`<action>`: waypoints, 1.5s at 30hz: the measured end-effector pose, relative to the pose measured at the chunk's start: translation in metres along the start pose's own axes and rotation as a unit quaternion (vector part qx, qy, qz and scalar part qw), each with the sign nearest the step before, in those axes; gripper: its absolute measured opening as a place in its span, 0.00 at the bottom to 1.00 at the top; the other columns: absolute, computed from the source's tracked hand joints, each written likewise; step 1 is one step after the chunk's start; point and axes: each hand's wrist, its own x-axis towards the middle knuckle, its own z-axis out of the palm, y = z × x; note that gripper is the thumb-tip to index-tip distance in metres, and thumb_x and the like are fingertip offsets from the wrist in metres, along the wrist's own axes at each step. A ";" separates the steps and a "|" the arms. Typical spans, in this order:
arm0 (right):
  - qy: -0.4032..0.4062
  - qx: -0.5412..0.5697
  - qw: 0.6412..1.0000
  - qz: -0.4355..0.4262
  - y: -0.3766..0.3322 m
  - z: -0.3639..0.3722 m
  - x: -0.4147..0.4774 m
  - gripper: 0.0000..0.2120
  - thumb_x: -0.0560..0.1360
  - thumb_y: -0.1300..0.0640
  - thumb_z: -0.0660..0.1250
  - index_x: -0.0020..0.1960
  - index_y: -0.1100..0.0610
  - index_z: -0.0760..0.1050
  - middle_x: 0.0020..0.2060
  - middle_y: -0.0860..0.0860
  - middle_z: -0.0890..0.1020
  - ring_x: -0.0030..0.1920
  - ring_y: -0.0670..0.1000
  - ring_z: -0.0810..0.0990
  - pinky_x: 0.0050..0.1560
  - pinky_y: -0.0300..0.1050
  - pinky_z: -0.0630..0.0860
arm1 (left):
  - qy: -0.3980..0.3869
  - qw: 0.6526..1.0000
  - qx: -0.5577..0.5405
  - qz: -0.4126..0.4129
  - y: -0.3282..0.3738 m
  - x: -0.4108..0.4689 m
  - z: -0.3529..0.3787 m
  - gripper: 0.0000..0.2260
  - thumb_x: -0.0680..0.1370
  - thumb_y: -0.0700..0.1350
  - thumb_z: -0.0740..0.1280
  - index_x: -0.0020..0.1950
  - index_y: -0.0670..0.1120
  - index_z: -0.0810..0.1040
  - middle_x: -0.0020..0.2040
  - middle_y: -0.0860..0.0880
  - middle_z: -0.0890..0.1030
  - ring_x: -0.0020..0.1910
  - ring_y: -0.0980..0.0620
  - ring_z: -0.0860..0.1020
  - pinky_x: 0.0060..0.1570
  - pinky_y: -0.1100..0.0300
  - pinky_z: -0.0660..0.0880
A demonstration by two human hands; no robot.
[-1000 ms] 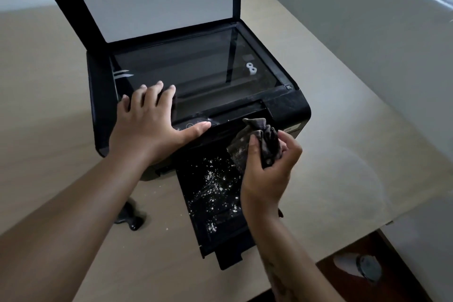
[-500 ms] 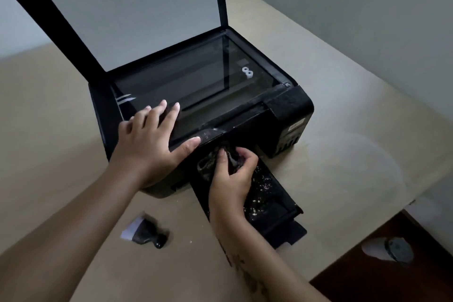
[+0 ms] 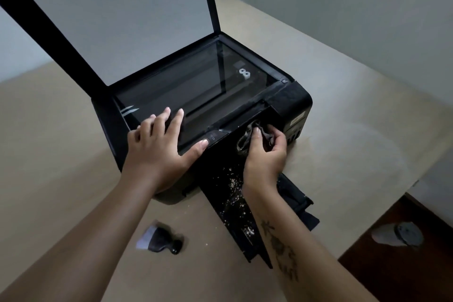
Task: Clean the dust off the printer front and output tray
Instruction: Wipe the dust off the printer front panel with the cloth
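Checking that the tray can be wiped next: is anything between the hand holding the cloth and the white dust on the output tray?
Nothing visible. The right hand grips the cloth at the printer front, right by the dust on the output tray. The brush lies on the table, left of the tray.

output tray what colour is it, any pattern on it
The output tray is black, flecked with pale dust specks; the head view shows it best.

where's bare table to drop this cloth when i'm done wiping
Bare table lies right of the printer toward the wall, and left of it beyond the left hand. Crowded in front: output tray, brush and the right hand gripping the cloth.
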 end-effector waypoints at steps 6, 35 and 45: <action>0.102 0.093 0.988 0.063 -0.004 0.022 0.000 0.06 0.76 0.53 0.70 0.50 0.52 0.75 0.46 0.50 0.83 0.48 0.49 0.83 0.52 0.49 0.81 | -0.001 1.000 0.003 0.000 0.002 0.002 -0.001 0.42 0.70 0.77 0.42 0.80 0.57 0.48 0.80 0.50 0.51 0.77 0.47 0.50 0.71 0.44 0.52; -0.112 0.091 0.962 0.234 0.040 0.023 -0.158 0.02 0.77 0.65 0.67 0.46 0.63 0.74 0.34 0.51 0.79 0.29 0.41 0.77 0.30 0.33 0.72 | -0.006 1.000 -0.016 0.003 -0.001 0.002 0.000 0.42 0.71 0.76 0.43 0.80 0.56 0.50 0.80 0.49 0.52 0.77 0.47 0.50 0.72 0.44 0.49; 0.140 0.115 0.980 0.080 -0.004 0.033 -0.002 0.04 0.77 0.53 0.68 0.46 0.50 0.73 0.43 0.48 0.81 0.44 0.48 0.80 0.51 0.44 0.79 | 0.008 1.000 0.001 0.009 -0.002 0.002 0.002 0.41 0.72 0.75 0.42 0.80 0.55 0.49 0.80 0.49 0.52 0.77 0.46 0.51 0.71 0.44 0.52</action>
